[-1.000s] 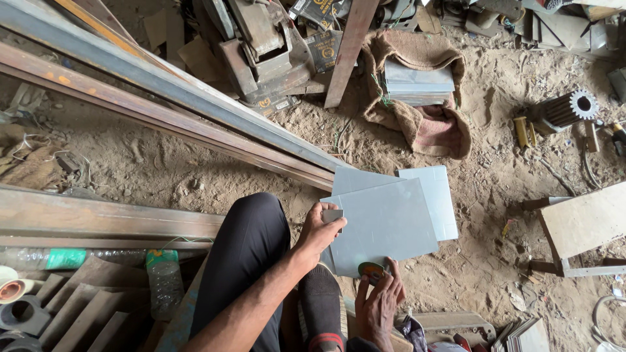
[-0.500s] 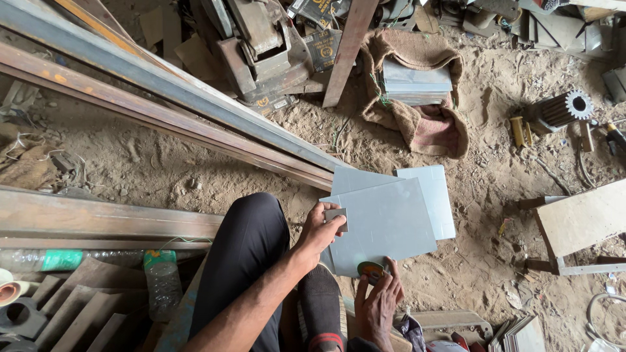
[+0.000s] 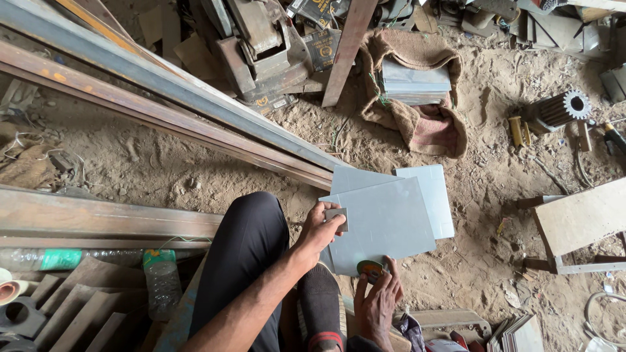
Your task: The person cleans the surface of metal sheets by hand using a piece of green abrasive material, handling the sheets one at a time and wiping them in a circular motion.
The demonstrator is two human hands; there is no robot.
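My left hand (image 3: 321, 229) pinches a small grey square metal piece (image 3: 337, 219) at the left edge of a stack of grey metal sheets (image 3: 391, 212) lying on the sandy floor. My right hand (image 3: 378, 301) rests at the near edge of the top sheet, fingers closed around a small round green and orange object (image 3: 371, 268). My knee in black trousers (image 3: 251, 241) is bent just left of the sheets.
Long rusty steel beams (image 3: 169, 111) run diagonally at left. A burlap sack with stacked sheets (image 3: 415, 85) lies beyond. A gear-like part (image 3: 561, 109) and a wooden board (image 3: 580, 218) sit right. A plastic bottle (image 3: 160, 280) lies near left.
My left hand has shifted slightly on the sheet edge, lifting the small square piece a little. The right hand stays at the near edge.
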